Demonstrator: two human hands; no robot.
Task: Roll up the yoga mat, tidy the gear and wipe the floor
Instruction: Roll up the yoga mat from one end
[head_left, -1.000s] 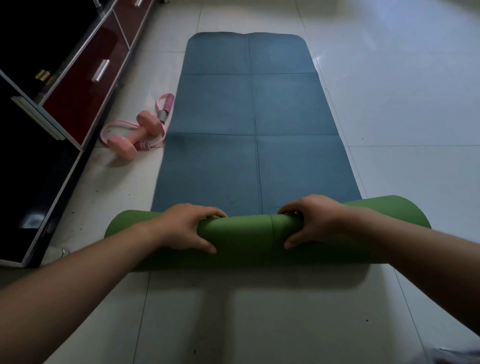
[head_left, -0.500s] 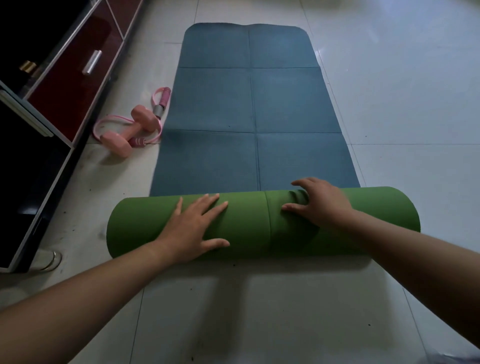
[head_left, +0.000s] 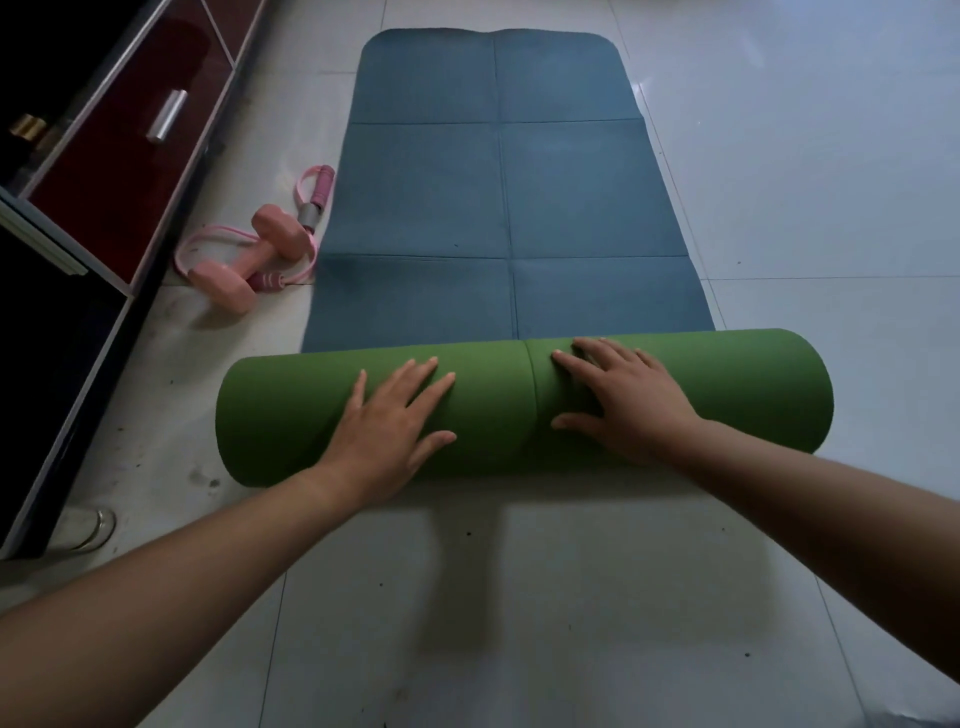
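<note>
Your left hand (head_left: 389, 421) lies flat on the green roll (head_left: 753, 389), fingers straight and spread, the palm pressing on its near upper side. Your right hand (head_left: 628, 400) presses on the roll just right of the seam, fingers stretched out and a little apart, the thumb low on the near side. Neither hand curls round anything.

The roll is the near end of the yoga mat (head_left: 498, 208) and lies crosswise in front of you on the tiled floor (head_left: 805, 182). Past it the blue upper face of the mat is flat on the tiles, marked by fold lines into squares and running away from you to its rounded far end.

Just beside the mat's left edge sits a pink dumbbell (head_left: 249, 254), with a pink pull band (head_left: 311, 197) looped about it, one handle of the band touching or nearly touching the mat. Further left, a dark red cabinet (head_left: 119, 171) with a silver handle runs along the floor.
</note>
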